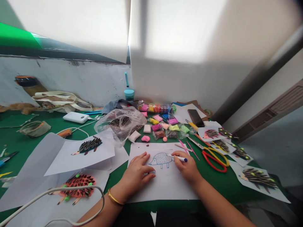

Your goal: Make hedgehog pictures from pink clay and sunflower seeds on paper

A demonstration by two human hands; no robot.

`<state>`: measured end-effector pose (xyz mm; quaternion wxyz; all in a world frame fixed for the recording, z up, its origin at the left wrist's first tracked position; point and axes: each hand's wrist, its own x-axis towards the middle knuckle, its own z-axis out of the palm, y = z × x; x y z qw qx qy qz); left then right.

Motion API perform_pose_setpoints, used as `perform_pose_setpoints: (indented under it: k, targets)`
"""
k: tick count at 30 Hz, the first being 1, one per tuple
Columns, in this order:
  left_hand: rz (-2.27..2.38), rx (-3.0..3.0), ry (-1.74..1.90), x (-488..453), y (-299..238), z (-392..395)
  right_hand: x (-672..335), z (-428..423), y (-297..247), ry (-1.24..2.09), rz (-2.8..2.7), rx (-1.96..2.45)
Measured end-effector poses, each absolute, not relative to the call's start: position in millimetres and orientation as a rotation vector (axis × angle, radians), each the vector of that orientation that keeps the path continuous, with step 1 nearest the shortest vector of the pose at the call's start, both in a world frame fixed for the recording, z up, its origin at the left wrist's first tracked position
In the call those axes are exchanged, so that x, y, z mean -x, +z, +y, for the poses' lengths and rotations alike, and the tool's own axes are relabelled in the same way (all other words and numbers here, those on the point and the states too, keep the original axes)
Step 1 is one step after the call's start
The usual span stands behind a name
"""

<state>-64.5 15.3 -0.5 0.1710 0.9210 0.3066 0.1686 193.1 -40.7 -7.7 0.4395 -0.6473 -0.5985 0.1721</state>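
Observation:
My right hand (186, 165) is closed around a white pen with a blue end (178, 157), its tip at the back of a hedgehog drawing (161, 160). The drawing, in blue outline with small marks over the body, is on a white sheet of paper (170, 186). My left hand (136, 173) rests on the sheet's left part, fingers apart. By its thumb and fingertips lies a small clear bluish object (152, 172), partly hidden. Beyond the sheet are packets of coloured clay (159, 127) and a pink clay lump (145, 138).
Red and yellow scissors (214, 159) lie right of the sheet, near finished hedgehog pictures (258, 178). At left are a black-spined hedgehog picture (90, 145), a red one (78, 186) and a white cable (40, 201). A plastic bag (123, 121) and phone (195, 118) are farther back.

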Motion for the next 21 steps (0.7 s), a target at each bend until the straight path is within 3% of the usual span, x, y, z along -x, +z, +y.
perform_pose_setpoints:
  k: [21]
  targets:
    - [0.866, -2.624, 0.473, 64.1, -3.8, 16.3, -192.8, -42.3, -3.0, 0.458, -1.485, 1.608]
